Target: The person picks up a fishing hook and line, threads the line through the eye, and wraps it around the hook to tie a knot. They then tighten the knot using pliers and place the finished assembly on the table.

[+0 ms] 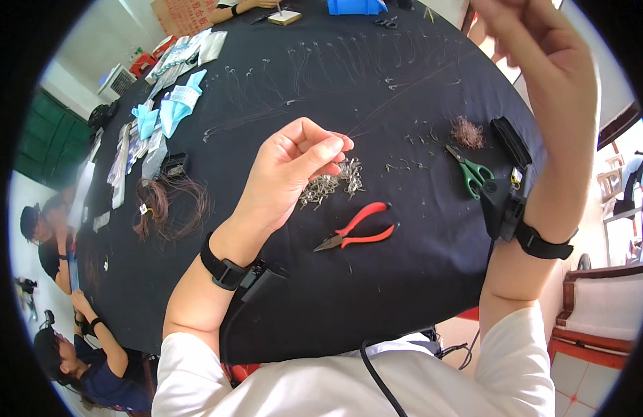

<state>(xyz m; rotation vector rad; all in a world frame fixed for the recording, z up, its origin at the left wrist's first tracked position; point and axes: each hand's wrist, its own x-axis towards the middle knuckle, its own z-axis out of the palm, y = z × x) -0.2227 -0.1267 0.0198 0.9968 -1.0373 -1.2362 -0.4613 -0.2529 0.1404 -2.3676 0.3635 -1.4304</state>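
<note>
My left hand (297,167) is closed in a pinch over the table's middle, holding a thin dark line (387,101). From its fingertips the line stretches up to the right toward my right hand (537,52). That hand is raised at the upper right, its fingers curled and partly beyond the picture's edge. What its fingertips hold is hidden. Below my left hand lies a pile of small silvery metal hooks (328,189). Red-handled pliers (359,226) rest nearer to me, jaws pointing left. Several loose hooks (405,165) are scattered to the right of the pile.
Hooks tied to thin lines (314,52) are laid across the far black cloth (419,278). Green-handled scissors (471,172), a tangled brown bundle (467,132) and a black case (510,141) lie right. Brown line coils (172,205) and packets (179,104) lie left. Other people (85,354) sit around.
</note>
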